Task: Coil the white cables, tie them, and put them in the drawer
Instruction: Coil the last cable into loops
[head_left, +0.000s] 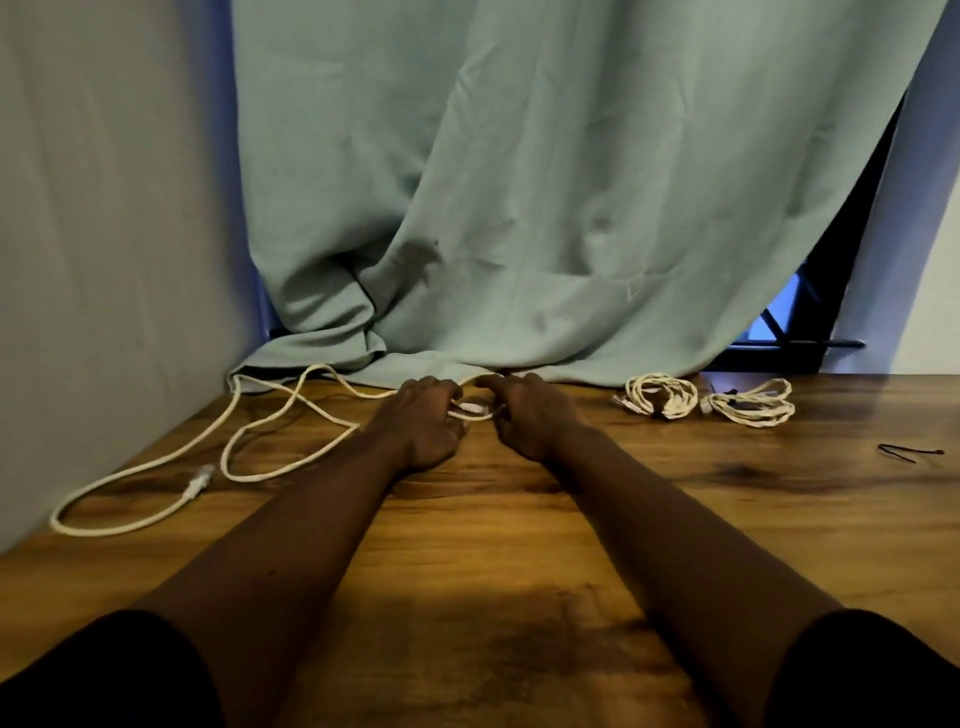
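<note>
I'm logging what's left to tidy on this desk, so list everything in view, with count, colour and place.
loose cable: one, white, sprawled over the table's left half, one end at the hands
coiled cable bundles: two, white, side by side at far right, the second to the right of the first
tie: one, black, thin, near the right edge
table: one, brown wood
curtain: one, pale green, hem on the table's far edge
wall: grey, left
window: dark, partly uncovered, right
sleeves: two, black, bottom corners
left hand: holds the loose cable
right hand: pinches the same cable
</note>
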